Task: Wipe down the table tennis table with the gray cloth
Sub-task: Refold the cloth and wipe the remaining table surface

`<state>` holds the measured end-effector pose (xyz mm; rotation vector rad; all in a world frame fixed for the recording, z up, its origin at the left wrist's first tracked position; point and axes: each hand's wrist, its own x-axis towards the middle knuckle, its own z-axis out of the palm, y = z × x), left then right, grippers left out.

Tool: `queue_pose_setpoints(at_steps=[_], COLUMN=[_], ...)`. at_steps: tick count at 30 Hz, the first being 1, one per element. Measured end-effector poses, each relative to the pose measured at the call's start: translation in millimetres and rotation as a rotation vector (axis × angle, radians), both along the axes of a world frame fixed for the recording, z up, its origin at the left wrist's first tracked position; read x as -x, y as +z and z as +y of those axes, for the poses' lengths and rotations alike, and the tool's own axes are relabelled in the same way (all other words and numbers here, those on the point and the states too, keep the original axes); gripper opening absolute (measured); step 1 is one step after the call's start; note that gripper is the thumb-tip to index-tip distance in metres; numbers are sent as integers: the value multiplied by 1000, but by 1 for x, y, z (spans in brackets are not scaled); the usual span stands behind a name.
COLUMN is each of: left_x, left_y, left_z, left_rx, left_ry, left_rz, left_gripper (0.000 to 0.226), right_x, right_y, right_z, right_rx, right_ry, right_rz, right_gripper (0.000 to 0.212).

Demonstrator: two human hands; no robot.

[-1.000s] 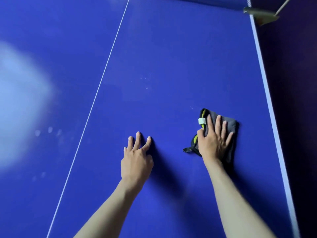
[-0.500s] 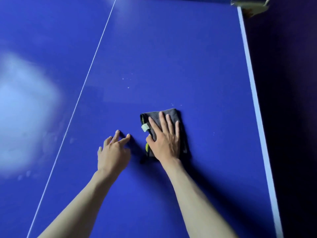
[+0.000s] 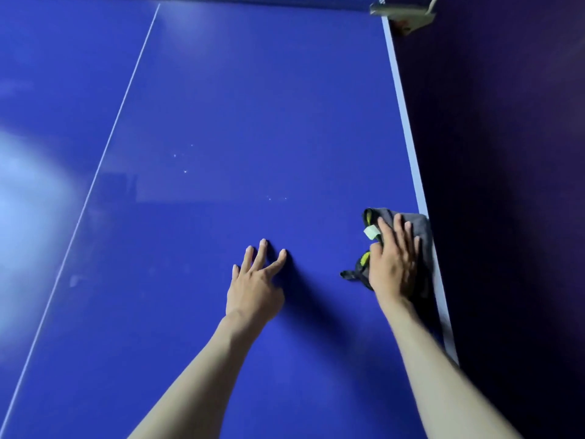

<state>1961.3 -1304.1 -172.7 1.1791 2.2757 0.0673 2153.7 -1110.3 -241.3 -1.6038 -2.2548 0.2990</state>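
Observation:
The blue table tennis table [image 3: 253, 106] fills the view, with a white centre line running up its left part. A folded gray cloth [image 3: 418, 224] with yellow-green trim and a white tag lies at the table's right white edge. My right hand [image 3: 394, 261] presses flat on the cloth with straight fingers, covering most of it. My left hand [image 3: 256, 280] rests on the bare table surface to the left of the cloth, fingers spread, touching the top with its fingertips.
The table's white right edge line [image 3: 408, 137] borders a dark drop-off on the right. A net post clamp [image 3: 402, 14] sits at the far right corner. A few white specks [image 3: 185, 171] dot the middle of the surface. A pale glare patch lies at the left.
My right hand has slid the cloth from beside my left hand rightward to the table's right edge. My left hand stays planted on the surface.

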Motion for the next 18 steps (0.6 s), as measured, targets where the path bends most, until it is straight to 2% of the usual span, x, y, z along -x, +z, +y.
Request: queue_pose_setpoints(at_steps=[2,4,8,11,14,18], left_x=[-3,-5,-1,-2,-1,0], left_y=[4,8,6,3,3,1], left_z=[2,2,-3,-5,-4,-5], left_rx=[3,3,-23,8,-2,-3], left_ry=[25,38,52,34,37,27], left_rz=[-11,6,84,122,115,108], left_gripper=[79,76,56,76,93,97], right_x=[35,75,119,93,53,-15], right_y=[0,0,1,3,4,3], right_z=[-25,-59,-105,-83,-44,16], right_rx=[-4,-18,-9,-52,-42,-13], right_ry=[54,225,427,529,428,278], right_rz=[44,70,55,-2,-30,-40], right_gripper=[56,55,51,55,58,59])
